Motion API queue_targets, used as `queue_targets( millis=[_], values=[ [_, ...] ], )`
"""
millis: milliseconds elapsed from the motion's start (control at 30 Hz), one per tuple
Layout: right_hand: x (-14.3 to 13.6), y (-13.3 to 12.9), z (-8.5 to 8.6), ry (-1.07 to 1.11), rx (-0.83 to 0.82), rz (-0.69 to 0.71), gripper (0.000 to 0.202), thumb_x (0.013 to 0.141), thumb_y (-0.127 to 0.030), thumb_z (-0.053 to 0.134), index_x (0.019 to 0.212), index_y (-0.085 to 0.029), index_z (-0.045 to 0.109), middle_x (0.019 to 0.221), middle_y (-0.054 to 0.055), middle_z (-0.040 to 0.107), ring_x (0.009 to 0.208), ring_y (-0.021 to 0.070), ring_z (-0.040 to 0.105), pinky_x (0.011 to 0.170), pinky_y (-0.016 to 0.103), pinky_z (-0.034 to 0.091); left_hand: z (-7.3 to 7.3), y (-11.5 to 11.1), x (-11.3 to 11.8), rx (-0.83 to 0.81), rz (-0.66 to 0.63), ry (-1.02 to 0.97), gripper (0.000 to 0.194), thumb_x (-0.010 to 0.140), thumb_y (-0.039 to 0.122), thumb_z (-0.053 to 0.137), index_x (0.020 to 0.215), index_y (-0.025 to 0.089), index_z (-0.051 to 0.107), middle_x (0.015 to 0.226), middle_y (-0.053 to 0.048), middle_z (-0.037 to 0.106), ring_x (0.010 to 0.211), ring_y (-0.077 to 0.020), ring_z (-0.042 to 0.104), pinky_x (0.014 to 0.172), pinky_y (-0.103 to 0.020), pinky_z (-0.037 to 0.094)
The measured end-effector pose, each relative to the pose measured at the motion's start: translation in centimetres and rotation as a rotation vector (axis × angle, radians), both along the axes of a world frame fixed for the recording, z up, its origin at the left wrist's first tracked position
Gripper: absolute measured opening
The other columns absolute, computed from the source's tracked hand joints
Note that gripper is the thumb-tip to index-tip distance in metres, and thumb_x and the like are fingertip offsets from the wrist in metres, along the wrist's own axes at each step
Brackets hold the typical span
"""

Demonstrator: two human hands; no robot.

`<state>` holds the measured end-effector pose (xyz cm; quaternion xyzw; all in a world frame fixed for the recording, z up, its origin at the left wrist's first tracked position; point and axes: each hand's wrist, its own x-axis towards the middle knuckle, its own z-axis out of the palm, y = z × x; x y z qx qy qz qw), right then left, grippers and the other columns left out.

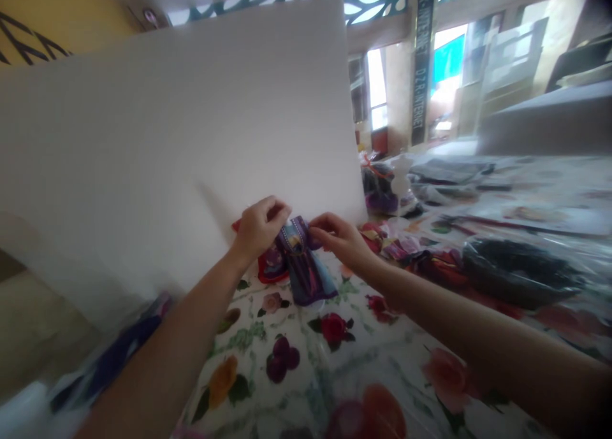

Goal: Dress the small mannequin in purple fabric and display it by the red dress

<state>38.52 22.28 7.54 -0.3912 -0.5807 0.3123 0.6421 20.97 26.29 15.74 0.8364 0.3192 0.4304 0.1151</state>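
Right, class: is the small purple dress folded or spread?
Spread: the small purple dress shows its bodice face-on, and its skirt widens below.

The place appears a makeshift workroom; exact type unconfirmed. Evidence noted: printed tablecloth [313, 356], white board [191, 120], bagged goods [519, 270], post [419, 76] lettered "INTERNET".

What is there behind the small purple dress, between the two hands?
A red-edged piece shows partly at its left; the white board stands farther back. What the dress itself covers cannot be seen.
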Motion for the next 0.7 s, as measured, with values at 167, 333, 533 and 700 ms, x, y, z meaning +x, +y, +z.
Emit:
queue_targets(
  millis=[167, 333, 533, 700],
  values=[
    [-0.1, 0.9, -0.6, -0.106, 0.099, -0.067, 0.02, 0.083, -0.033, 0.06, 0.097, -0.02, 0.066, 0.095, 0.006, 0.063, 0.087, 0.019, 0.061, 0.069, 0.031, 0.052, -0.9, 0.0, -0.9, 0.005, 0.005, 0.033, 0.02, 0.085, 0.037, 0.063, 0.095, 0.02, 0.066, 0.089, -0.003, 0.071, 0.082, -0.0167, 0.065, 0.075, -0.03, 0.05],
    [-0.4, 1.0, -1.2, -0.163, 0.175, -0.059, 0.023, 0.088, -0.031, 0.054, 0.103, -0.021, 0.069, 0.104, 0.008, 0.061, 0.089, 0.0186, 0.062, 0.077, 0.035, 0.054, -2.1, 0.0, -1.3, 0.008, 0.005, 0.069, 0.018, 0.087, 0.035, 0.061, 0.097, 0.021, 0.066, 0.092, -0.003, 0.072, 0.086, -0.0177, 0.067, 0.08, -0.032, 0.052],
    [0.9, 2.2, -0.8, -0.189, 0.176, -0.082, 0.023, 0.086, -0.031, 0.056, 0.103, -0.021, 0.069, 0.104, 0.008, 0.063, 0.098, 0.0215, 0.061, 0.085, 0.04, 0.052, -2.2, 0.0, -1.1, 0.009, -0.028, 0.053, 0.016, 0.087, 0.032, 0.061, 0.095, 0.02, 0.066, 0.094, -0.004, 0.072, 0.086, -0.0172, 0.067, 0.081, -0.031, 0.052],
    [1.4, 2.7, -0.5, -0.209, 0.185, -0.057, 0.015, 0.081, -0.032, 0.062, 0.09, -0.021, 0.068, 0.1, 0.006, 0.064, 0.099, 0.0214, 0.06, 0.089, 0.043, 0.05, -2.1, 0.1, -0.9, 0.002, -0.043, 0.039, 0.016, 0.087, 0.031, 0.06, 0.095, 0.019, 0.066, 0.093, -0.004, 0.072, 0.085, -0.0169, 0.067, 0.081, -0.031, 0.052]
  ],
)
